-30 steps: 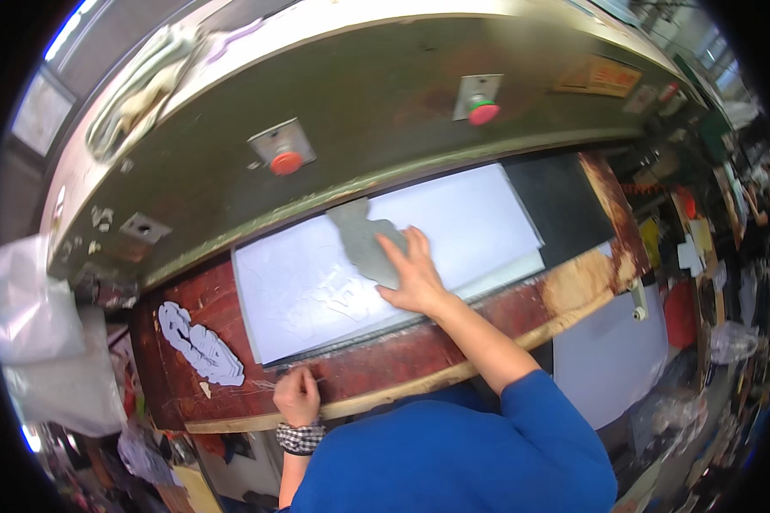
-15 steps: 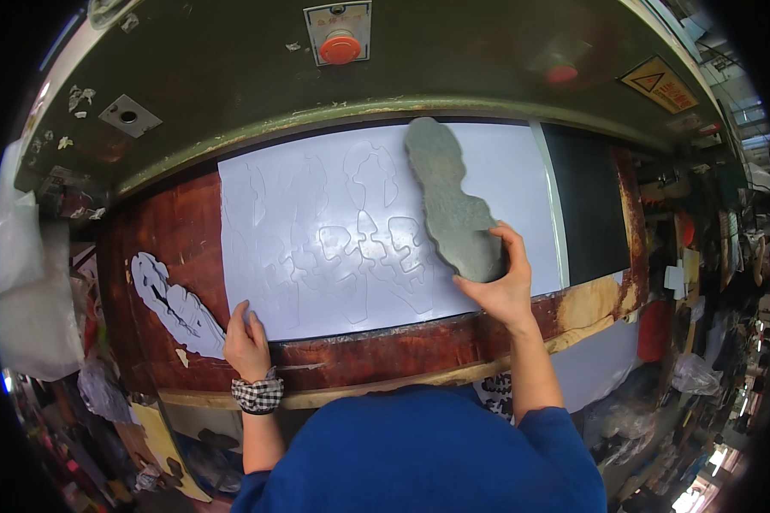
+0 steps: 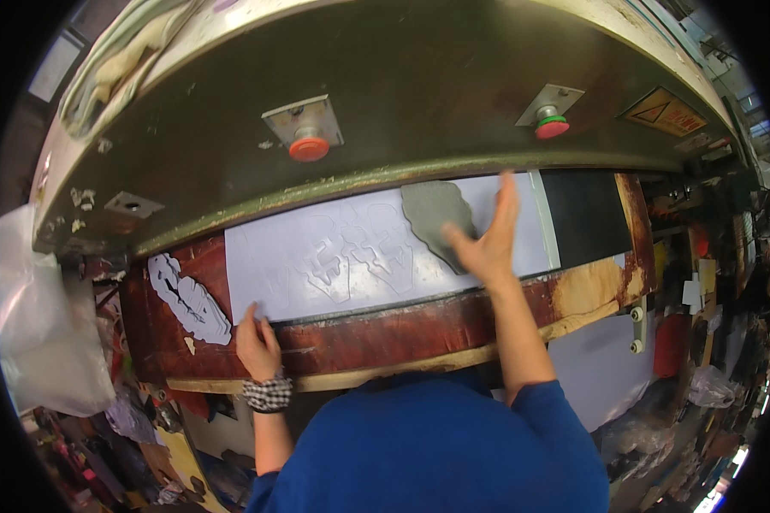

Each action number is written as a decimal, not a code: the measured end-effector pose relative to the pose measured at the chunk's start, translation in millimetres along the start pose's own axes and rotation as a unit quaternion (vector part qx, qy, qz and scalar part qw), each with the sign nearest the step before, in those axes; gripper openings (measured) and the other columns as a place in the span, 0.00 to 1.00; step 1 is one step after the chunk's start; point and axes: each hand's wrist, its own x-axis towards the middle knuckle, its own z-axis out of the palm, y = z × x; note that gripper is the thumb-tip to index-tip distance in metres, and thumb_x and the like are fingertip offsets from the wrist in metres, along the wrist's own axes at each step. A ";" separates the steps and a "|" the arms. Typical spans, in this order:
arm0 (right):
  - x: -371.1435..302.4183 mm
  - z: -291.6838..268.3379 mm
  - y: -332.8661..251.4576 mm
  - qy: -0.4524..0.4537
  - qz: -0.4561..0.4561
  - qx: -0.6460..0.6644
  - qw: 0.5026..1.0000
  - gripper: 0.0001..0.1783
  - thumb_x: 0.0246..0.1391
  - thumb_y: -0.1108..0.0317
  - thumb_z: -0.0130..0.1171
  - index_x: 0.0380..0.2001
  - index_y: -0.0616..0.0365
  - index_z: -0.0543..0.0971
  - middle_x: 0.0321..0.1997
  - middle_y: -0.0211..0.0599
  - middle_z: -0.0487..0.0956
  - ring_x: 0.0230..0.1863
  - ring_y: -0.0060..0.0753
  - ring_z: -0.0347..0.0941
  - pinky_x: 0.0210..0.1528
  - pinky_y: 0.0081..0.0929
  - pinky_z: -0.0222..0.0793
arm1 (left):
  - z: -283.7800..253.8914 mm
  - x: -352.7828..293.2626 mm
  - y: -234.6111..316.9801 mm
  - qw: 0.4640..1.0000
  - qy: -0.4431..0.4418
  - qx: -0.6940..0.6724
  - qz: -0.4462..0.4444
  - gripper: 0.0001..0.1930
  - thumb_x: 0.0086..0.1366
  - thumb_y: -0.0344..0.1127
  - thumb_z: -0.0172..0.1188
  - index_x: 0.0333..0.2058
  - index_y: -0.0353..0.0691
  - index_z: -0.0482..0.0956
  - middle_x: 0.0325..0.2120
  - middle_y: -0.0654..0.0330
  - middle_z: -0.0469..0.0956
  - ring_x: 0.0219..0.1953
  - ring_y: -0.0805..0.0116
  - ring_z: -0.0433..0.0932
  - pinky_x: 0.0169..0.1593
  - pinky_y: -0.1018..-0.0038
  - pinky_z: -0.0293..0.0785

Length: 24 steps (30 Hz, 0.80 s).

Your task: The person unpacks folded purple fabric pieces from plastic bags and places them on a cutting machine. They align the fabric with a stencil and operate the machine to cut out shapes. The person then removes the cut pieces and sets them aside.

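Observation:
A grey-green, sole-shaped cutting die (image 3: 432, 218) lies on a white sheet (image 3: 269, 248) marked with several cut outlines. The press head's edge hides its far end. My right hand (image 3: 492, 248) is open at the die's right side, fingers spread, thumb over the die; whether the thumb touches it I cannot tell. At the sheet's near left corner is my left hand (image 3: 258, 346), with a checkered band on its wrist. Its fingers are apart, fingertips by the sheet edge. Left of it, a stack of white cut pieces (image 3: 188, 299) rests on the reddish-brown board (image 3: 351, 346).
A green press head (image 3: 436, 103) spans the far side, with a red button (image 3: 308, 147) and a red-green button (image 3: 552, 126) on its front. Right of the sheet lies a black panel (image 3: 583, 214). Clear plastic (image 3: 51, 333) hangs at the left.
My right hand has released the die and spread its fingers. The press head now covers the die's far end and sits lower in the view, which has shifted. My left hand stays by the corner.

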 end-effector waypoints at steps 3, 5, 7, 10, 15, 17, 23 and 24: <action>85.2 0.6 3.8 0.183 -0.062 -0.073 0.978 0.53 0.52 0.55 0.63 0.67 0.73 0.44 0.70 0.70 0.44 0.70 0.68 0.41 0.70 0.53 0.38 | 20.2 0.2 18.5 0.991 0.030 -0.028 0.126 0.14 0.62 0.27 0.55 0.47 0.36 0.77 0.29 0.50 0.75 0.32 0.50 0.75 0.38 0.61 0.71; 121.2 2.7 5.3 0.232 -0.042 -0.136 0.962 0.53 0.56 0.51 0.58 0.67 0.74 0.40 0.70 0.74 0.38 0.70 0.72 0.39 0.70 0.56 0.37 | 46.7 2.6 31.9 0.977 0.001 -0.054 0.205 0.12 0.62 0.27 0.56 0.45 0.36 0.78 0.28 0.50 0.76 0.33 0.51 0.75 0.39 0.61 0.72; 130.0 9.8 8.6 0.252 -0.086 -0.149 0.952 0.56 0.58 0.44 0.55 0.67 0.73 0.35 0.69 0.76 0.32 0.70 0.75 0.35 0.69 0.60 0.37 | 64.3 19.8 31.7 0.988 -0.028 -0.031 0.151 0.09 0.61 0.27 0.57 0.40 0.35 0.80 0.28 0.50 0.78 0.31 0.51 0.77 0.38 0.61 0.73; 120.7 18.0 20.3 0.274 -0.114 -0.136 0.945 0.57 0.59 0.43 0.53 0.68 0.70 0.32 0.70 0.75 0.31 0.71 0.74 0.34 0.70 0.60 0.36 | 78.7 44.0 28.1 0.993 0.025 -0.060 0.098 0.08 0.60 0.26 0.56 0.37 0.36 0.81 0.28 0.49 0.80 0.29 0.50 0.78 0.35 0.62 0.74; 91.9 10.1 33.2 0.202 -0.067 -0.082 0.974 0.53 0.60 0.50 0.54 0.68 0.72 0.34 0.71 0.72 0.36 0.73 0.68 0.34 0.71 0.56 0.35 | 74.2 55.1 28.3 0.988 0.022 -0.079 0.132 0.09 0.60 0.27 0.56 0.39 0.39 0.82 0.28 0.50 0.81 0.29 0.52 0.80 0.34 0.62 0.75; 58.3 1.7 24.7 0.150 -0.015 0.016 0.988 0.51 0.59 0.55 0.55 0.68 0.74 0.35 0.71 0.70 0.41 0.73 0.65 0.37 0.72 0.52 0.36 | 71.9 51.4 30.4 0.992 0.022 -0.079 0.098 0.09 0.60 0.27 0.57 0.38 0.40 0.82 0.25 0.52 0.79 0.27 0.54 0.78 0.33 0.64 0.74; -73.7 12.1 17.4 -0.073 -0.027 0.000 0.997 0.11 0.49 0.68 0.65 0.36 0.60 0.82 0.29 0.40 0.82 0.34 0.44 0.77 0.43 0.39 0.71 | 78.9 43.3 22.8 0.992 0.030 -0.111 0.052 0.08 0.57 0.26 0.58 0.35 0.42 0.83 0.18 0.58 0.73 0.23 0.58 0.73 0.31 0.65 0.71; -83.0 11.3 23.0 -0.101 0.037 0.022 0.994 0.08 0.48 0.69 0.65 0.31 0.60 0.82 0.28 0.42 0.81 0.33 0.46 0.76 0.40 0.40 0.70 | 79.0 40.1 19.6 0.993 0.022 -0.111 0.036 0.07 0.56 0.26 0.59 0.34 0.42 0.83 0.17 0.59 0.72 0.23 0.58 0.72 0.32 0.65 0.70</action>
